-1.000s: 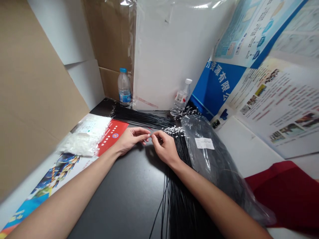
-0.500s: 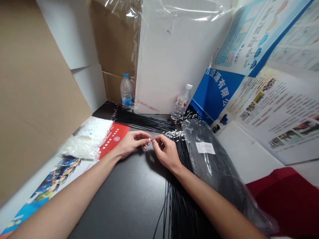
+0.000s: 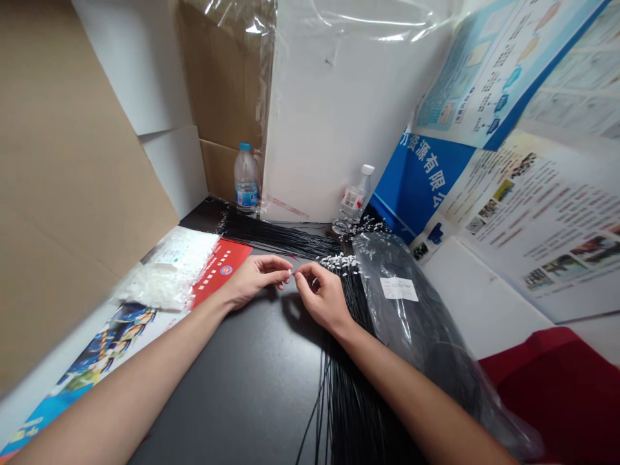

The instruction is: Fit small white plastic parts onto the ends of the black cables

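Note:
Over the dark tabletop (image 3: 242, 381), my left hand (image 3: 256, 283) pinches a small white connector (image 3: 290, 274) between thumb and forefinger. Close against it, the fingertips of my right hand (image 3: 325, 298) are pressed together at the same spot. Whatever lies between the right fingertips is too small to make out. Beneath my right hand and forearm runs a bundle of black wires (image 3: 353, 400), with white connectors (image 3: 341, 262) on its far ends. A clear plastic bag of white pieces (image 3: 177, 261) lies to the left of my left hand.
A large clear bag (image 3: 421, 323) of black material lies along the right. More black wires (image 3: 285, 235) stretch across the back, near a blue-capped bottle (image 3: 246, 177) and a white-capped bottle (image 3: 356, 194). Cardboard (image 3: 72, 194) rises at left; a red cloth (image 3: 557, 381) sits at right.
Both hands stay almost in place, fingertips meeting. The white connector at the left fingertips has shifted very slightly.

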Tool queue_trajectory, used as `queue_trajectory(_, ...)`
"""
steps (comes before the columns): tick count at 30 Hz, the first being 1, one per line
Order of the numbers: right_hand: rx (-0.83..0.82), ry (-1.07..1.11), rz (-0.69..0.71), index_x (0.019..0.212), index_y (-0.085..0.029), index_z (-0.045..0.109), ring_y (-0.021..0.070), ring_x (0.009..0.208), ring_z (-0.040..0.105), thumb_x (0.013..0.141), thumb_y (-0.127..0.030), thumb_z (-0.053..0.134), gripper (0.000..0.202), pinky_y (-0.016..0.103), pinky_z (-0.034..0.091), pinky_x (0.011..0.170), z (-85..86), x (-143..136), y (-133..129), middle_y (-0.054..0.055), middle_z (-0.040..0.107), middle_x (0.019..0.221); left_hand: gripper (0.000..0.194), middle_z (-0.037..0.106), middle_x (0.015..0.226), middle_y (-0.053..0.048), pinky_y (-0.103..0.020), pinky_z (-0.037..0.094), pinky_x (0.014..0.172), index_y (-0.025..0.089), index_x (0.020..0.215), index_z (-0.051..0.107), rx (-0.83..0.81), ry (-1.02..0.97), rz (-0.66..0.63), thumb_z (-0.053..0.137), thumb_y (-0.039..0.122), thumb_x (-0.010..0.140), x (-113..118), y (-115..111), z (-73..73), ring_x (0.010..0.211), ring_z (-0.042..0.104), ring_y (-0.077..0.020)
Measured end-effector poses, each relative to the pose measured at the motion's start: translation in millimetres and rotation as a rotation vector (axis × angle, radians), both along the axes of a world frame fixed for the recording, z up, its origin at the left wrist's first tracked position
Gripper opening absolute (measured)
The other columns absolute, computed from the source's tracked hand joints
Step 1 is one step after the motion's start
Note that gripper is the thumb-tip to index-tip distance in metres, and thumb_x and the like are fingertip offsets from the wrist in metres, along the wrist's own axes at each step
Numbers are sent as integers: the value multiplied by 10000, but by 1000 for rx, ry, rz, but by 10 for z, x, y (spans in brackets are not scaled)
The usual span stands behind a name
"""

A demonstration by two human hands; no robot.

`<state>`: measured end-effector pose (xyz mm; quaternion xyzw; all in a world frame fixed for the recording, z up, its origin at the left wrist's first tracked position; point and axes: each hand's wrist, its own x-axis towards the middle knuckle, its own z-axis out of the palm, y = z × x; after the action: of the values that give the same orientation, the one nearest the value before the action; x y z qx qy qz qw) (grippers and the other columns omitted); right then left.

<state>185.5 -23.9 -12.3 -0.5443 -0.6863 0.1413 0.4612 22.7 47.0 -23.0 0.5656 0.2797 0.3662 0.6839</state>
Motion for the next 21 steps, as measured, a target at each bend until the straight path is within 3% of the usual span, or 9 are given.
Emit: queue_trajectory(21,8,-46,-24,793,-185,635,114,587,564,866,-257,542,138,226,423,546,7,-1,-14,11,671,728,264,692,701,-23,-269,502,650,139,852,741,10,10,-35,822,299,657,-28,1,6,621,597,-117)
